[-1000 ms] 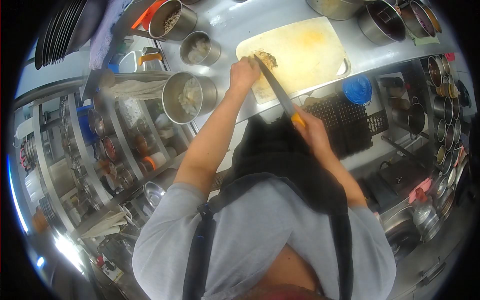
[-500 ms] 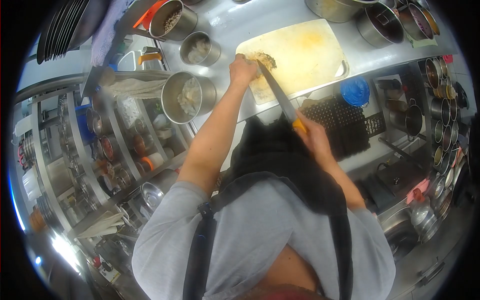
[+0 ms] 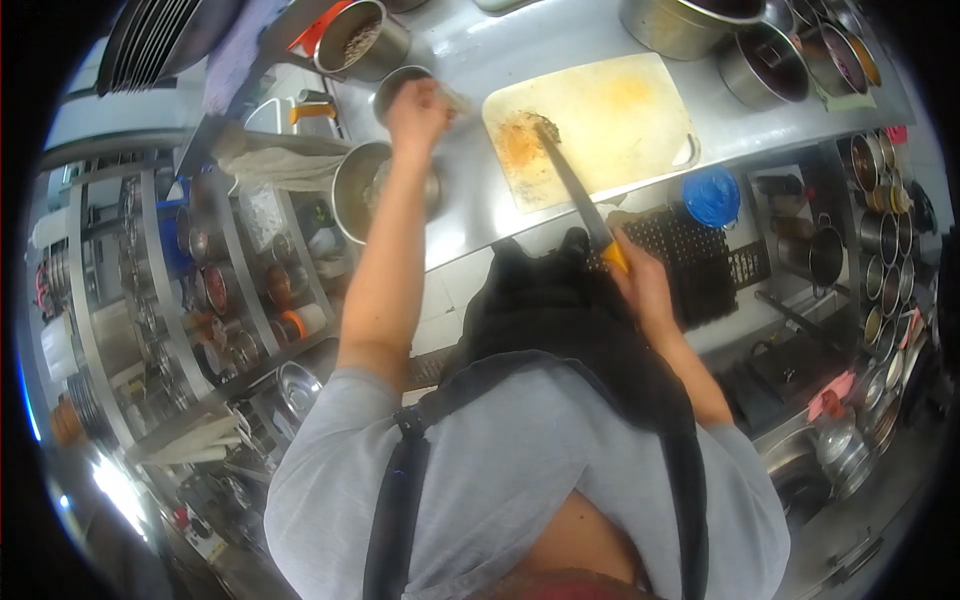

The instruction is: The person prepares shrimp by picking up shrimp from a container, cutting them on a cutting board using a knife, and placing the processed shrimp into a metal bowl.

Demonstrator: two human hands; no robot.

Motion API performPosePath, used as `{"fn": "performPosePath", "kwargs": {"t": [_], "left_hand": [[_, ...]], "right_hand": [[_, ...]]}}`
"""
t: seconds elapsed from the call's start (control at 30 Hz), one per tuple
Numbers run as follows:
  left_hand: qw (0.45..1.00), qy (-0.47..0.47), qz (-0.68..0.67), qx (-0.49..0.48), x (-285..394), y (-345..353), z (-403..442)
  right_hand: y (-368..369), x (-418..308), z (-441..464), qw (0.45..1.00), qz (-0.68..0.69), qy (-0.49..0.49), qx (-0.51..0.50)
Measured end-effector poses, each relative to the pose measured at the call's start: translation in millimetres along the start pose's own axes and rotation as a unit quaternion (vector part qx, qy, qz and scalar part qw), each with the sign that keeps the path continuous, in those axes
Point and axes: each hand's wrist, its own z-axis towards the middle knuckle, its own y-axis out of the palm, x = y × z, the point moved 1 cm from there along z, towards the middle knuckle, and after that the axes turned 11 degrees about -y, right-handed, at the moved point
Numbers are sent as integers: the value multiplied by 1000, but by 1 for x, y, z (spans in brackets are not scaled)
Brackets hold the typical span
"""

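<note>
My right hand [image 3: 645,285] grips the yellow handle of a long knife [image 3: 578,195]. The blade points up and left, its tip over the white cutting board [image 3: 630,140]. Beside the tip, brownish chopped bits [image 3: 525,135] and an orange-brown stain mark the board's left end. My left hand [image 3: 418,115] is closed over the edge of a small metal pot [image 3: 390,82], and a pale, whitish piece of food [image 3: 455,100] sticks out from its fingers. Below it, partly behind my forearm, stands a larger metal pot [image 3: 348,195] with pale pieces inside.
A metal pot with small beige pieces [image 3: 362,42] stands at the upper left. More pots [image 3: 765,70] line the upper right of the steel counter [image 3: 465,185]. A blue round item [image 3: 711,195] is below the board, and a rack of cookware [image 3: 210,300] runs along the left.
My left hand has moved left from the board to the small pot and now holds a pale piece. The knife stays in my right hand, its tip still at the chopped bits.
</note>
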Motion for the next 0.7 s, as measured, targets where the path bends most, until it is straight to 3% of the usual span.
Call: {"fn": "performPosePath", "kwargs": {"t": [0.03,0.13,0.17,0.3,0.37,0.4,0.43,0.5,0.63,0.7], "left_hand": [[1000,-13,-8,6,10,-17,4],[973,93,203,58,0,-68,34],[973,88,202,72,-5,-87,35],[974,34,225,-15,1,-139,16],[920,-7,381,-86,-18,-152,10],[895,41,429,-115,-47,-154,17],[897,37,425,-112,-77,-150,17],[849,7,509,-141,-127,-134,16],[842,25,523,-129,-161,-115,-4],[869,32,484,-95,-160,-119,-8]], "right_hand": [[-2,0,1,1000,-9,-5,15],[-11,-11,11,999,-9,-33,28],[-14,-14,16,998,-3,-41,36],[-15,-10,26,996,-48,-69,37],[-15,-14,29,995,-49,-87,27],[-14,-18,30,994,-57,-89,7],[-14,-22,30,994,-65,-90,-12],[-12,-20,30,991,-74,-107,-34],[-9,-16,32,990,-91,-89,-55],[-11,-10,32,991,-94,-78,-45]]}}
